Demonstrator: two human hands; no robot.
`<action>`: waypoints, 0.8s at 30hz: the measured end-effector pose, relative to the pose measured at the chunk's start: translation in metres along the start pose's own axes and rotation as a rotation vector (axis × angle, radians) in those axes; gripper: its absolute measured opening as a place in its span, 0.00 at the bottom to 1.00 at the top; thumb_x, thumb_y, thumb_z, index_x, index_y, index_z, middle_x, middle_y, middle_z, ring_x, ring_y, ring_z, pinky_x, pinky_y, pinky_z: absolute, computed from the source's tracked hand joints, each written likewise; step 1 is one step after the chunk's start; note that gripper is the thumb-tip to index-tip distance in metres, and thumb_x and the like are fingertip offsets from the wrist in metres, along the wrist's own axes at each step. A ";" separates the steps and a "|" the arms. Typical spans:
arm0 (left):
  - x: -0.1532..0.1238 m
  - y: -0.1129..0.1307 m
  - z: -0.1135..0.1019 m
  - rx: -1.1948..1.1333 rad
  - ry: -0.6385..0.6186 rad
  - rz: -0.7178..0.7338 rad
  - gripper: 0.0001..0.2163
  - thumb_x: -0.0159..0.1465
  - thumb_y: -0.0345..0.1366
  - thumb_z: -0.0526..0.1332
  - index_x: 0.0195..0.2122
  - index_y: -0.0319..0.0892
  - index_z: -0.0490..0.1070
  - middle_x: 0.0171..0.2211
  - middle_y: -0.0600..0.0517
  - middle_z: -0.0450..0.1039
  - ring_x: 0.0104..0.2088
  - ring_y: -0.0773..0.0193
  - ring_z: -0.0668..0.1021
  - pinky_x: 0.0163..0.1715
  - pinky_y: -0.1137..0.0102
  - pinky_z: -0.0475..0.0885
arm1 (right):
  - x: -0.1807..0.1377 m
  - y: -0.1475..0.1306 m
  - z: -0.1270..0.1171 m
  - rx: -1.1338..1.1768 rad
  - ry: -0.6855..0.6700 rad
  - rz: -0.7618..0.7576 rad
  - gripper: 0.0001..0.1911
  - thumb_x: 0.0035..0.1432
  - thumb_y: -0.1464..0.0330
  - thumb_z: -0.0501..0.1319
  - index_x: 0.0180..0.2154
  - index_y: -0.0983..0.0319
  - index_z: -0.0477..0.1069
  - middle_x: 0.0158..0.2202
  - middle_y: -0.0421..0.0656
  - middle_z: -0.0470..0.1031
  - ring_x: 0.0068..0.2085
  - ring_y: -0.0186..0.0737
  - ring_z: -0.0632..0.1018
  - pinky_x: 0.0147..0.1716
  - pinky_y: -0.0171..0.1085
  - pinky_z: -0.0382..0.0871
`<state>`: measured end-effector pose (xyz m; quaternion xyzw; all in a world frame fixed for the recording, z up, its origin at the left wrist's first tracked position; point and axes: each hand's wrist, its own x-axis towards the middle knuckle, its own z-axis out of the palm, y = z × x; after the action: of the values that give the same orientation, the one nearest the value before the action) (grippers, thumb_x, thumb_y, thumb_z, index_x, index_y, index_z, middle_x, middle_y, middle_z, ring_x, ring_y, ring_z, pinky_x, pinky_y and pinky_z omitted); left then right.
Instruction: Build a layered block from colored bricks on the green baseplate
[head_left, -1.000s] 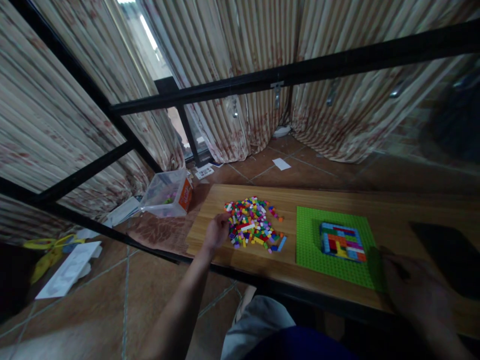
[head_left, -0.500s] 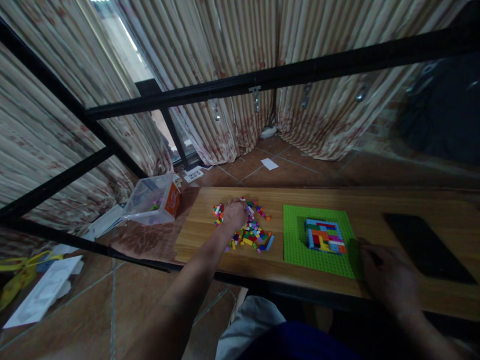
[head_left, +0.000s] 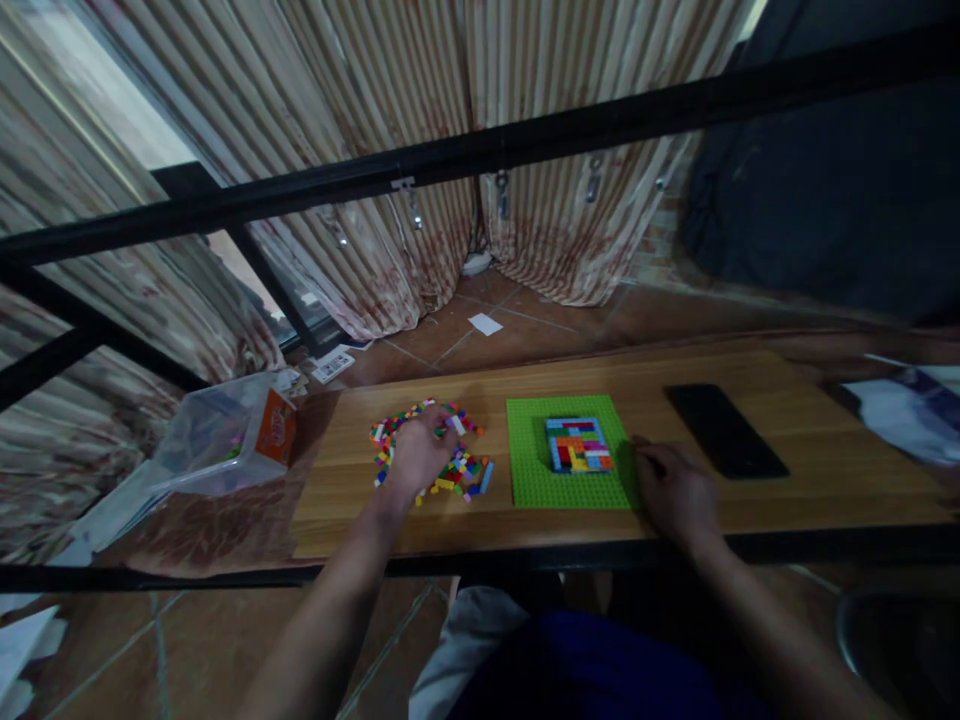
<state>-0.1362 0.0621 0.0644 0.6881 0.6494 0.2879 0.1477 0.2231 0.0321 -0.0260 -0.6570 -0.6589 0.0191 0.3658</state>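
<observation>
My left hand (head_left: 424,452) reaches into a loose pile of small toy bricks (head_left: 450,484) on the left part of the wooden board. Its fingers curl down among the bricks; whatever lies between the fingertips is hidden. A pale brick (head_left: 457,425) shows right beside them. To the right lies a green baseplate (head_left: 529,480), bearing a flat, roughly square build of many-coloured bricks (head_left: 577,445). My right hand (head_left: 675,490) rests closed at the baseplate's right edge, thumb and forefinger together. I cannot make out whether it grips anything.
A black phone-like slab (head_left: 724,430) lies on the wooden board (head_left: 337,510), right of my right hand. Beyond the board's left end stands a clear plastic box (head_left: 217,440) with an orange label. A black metal bar (head_left: 315,195) crosses before the curtains (head_left: 405,80).
My view has swung to the right, so the board and everything on it sit further left. My left hand stays at the brick pile, and my right hand stays beside the baseplate.
</observation>
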 end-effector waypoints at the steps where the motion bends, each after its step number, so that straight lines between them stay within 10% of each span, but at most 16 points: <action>1: -0.006 0.008 0.004 -0.107 -0.035 0.023 0.06 0.59 0.31 0.58 0.37 0.44 0.71 0.35 0.53 0.78 0.36 0.64 0.80 0.39 0.70 0.74 | 0.000 0.000 0.000 -0.001 0.003 0.005 0.16 0.60 0.61 0.52 0.34 0.62 0.74 0.37 0.50 0.76 0.40 0.46 0.76 0.42 0.44 0.70; 12: -0.029 0.092 0.084 -0.392 -0.252 0.213 0.05 0.60 0.31 0.58 0.36 0.44 0.73 0.36 0.52 0.77 0.38 0.65 0.78 0.42 0.70 0.73 | 0.002 -0.004 -0.001 0.029 -0.004 0.030 0.14 0.60 0.64 0.52 0.33 0.60 0.74 0.36 0.48 0.75 0.39 0.45 0.74 0.41 0.42 0.69; 24: -0.046 0.088 0.069 -1.236 -0.182 -0.427 0.13 0.48 0.33 0.70 0.36 0.40 0.76 0.33 0.52 0.78 0.33 0.67 0.78 0.40 0.71 0.71 | 0.002 -0.007 -0.005 0.145 0.038 0.054 0.15 0.61 0.62 0.52 0.37 0.62 0.75 0.36 0.50 0.76 0.38 0.46 0.76 0.41 0.44 0.71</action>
<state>-0.0237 0.0193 0.0517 0.3543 0.4716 0.5129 0.6237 0.2200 0.0306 -0.0173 -0.6465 -0.6307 0.0642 0.4245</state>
